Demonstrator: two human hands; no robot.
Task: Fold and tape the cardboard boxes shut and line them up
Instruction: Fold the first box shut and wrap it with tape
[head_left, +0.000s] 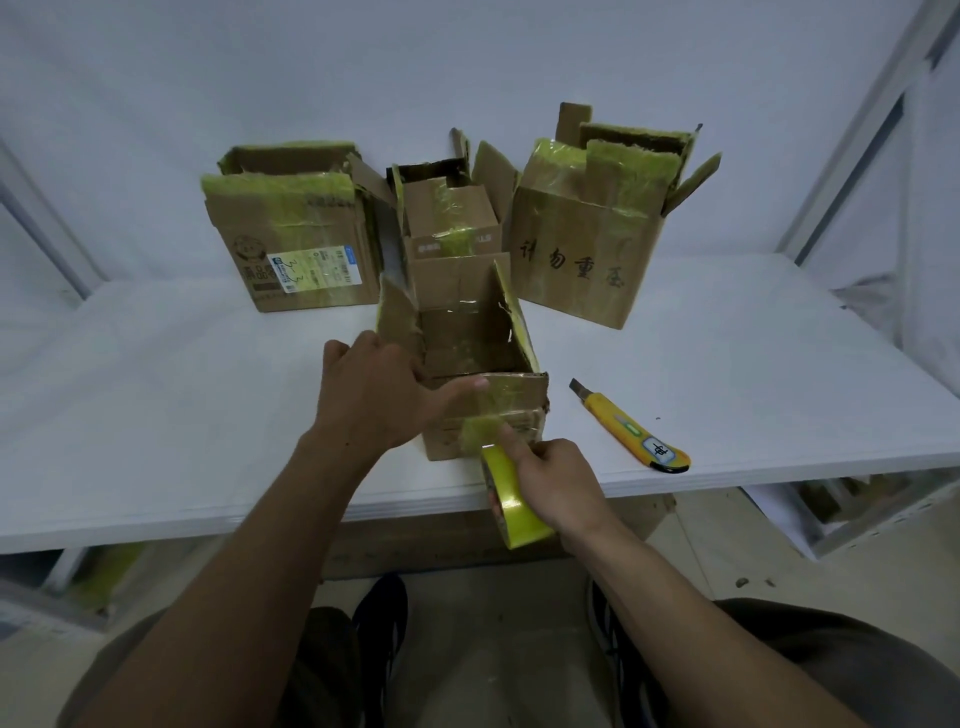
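A small open cardboard box (467, 332) stands near the table's front edge, its flaps up and marked with old yellow tape. My left hand (374, 395) grips its near left corner, thumb lying across the front flap. My right hand (556, 478) holds a yellow tape roll (511, 499) against the box's front face, forefinger pressing the tape end onto the cardboard. Three more open boxes stand behind: a left box (301, 244), a middle box (449, 218) and a right box (587, 244).
A yellow utility knife (634, 428) lies on the white table (156, 415) to the right of the near box. Metal shelf frames stand at both sides. My legs and dark shoes are below the table edge.
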